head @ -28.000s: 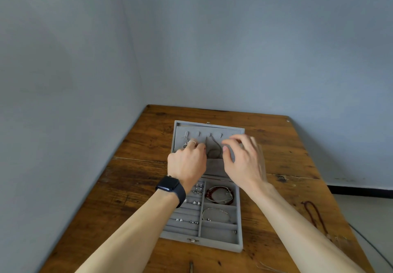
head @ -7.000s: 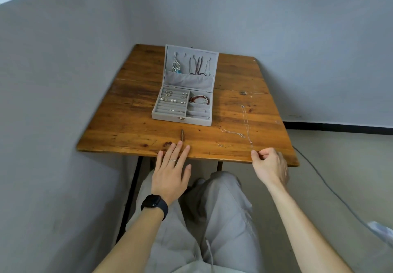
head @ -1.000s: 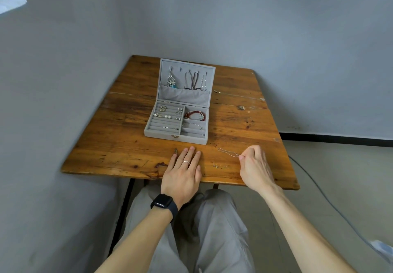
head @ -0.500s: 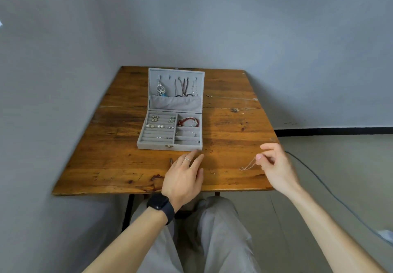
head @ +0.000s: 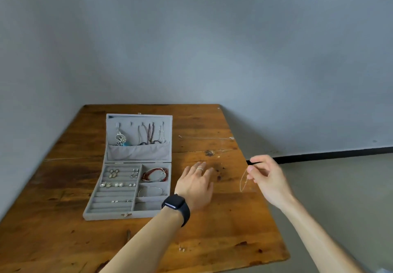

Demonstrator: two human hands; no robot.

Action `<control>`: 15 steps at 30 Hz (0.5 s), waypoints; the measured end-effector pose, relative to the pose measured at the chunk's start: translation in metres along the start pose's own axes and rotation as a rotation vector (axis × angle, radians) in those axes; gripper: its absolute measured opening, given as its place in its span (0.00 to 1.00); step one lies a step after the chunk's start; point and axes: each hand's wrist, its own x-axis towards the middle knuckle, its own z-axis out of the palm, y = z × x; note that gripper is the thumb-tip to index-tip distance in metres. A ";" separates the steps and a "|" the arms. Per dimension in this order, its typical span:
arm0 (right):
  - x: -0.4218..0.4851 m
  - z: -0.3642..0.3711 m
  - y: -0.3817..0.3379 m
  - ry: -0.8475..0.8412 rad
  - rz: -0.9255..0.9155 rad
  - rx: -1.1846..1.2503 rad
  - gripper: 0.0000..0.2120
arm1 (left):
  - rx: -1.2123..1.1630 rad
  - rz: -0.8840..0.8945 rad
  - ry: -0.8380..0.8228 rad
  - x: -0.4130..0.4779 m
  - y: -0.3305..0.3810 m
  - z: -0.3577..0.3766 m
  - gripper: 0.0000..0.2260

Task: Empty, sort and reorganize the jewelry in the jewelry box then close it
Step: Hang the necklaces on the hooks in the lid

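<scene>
The grey jewelry box [head: 127, 215] lies open on the wooden table [head: 63, 240]. Necklaces [head: 148, 133] hang from hooks in its raised lid. Earrings [head: 114, 184] sit in the ring rows and a red bracelet [head: 154, 174] fills a right compartment. My right hand [head: 268, 177] pinches a thin chain [head: 243, 180] that dangles above the table's right side. My left hand [head: 196, 184], with a ring and a black watch, hovers flat just right of the box, fingers spread.
Another thin chain [head: 205, 137] lies stretched on the table behind my hands. A tiny piece of jewelry [head: 181, 249] sits near the front edge. The table's right edge drops to a grey floor [head: 340, 187]; walls close the left and back.
My view has moved closer over the table. My left hand lifted from the front edge and moved forward beside the box. My right hand raised the chain higher.
</scene>
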 end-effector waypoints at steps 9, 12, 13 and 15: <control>0.115 0.040 0.000 0.003 -0.029 -0.034 0.06 | -0.058 -0.111 0.023 0.075 -0.022 0.039 0.26; 0.143 0.061 -0.003 -0.016 -0.038 -0.008 0.06 | -0.073 -0.116 0.104 0.072 -0.024 0.047 0.27; 0.150 0.068 -0.004 -0.021 -0.043 -0.001 0.06 | -0.076 -0.118 0.122 0.072 -0.024 0.048 0.27; 0.160 0.080 -0.006 -0.030 -0.058 0.005 0.06 | -0.083 -0.120 0.148 0.072 -0.025 0.049 0.27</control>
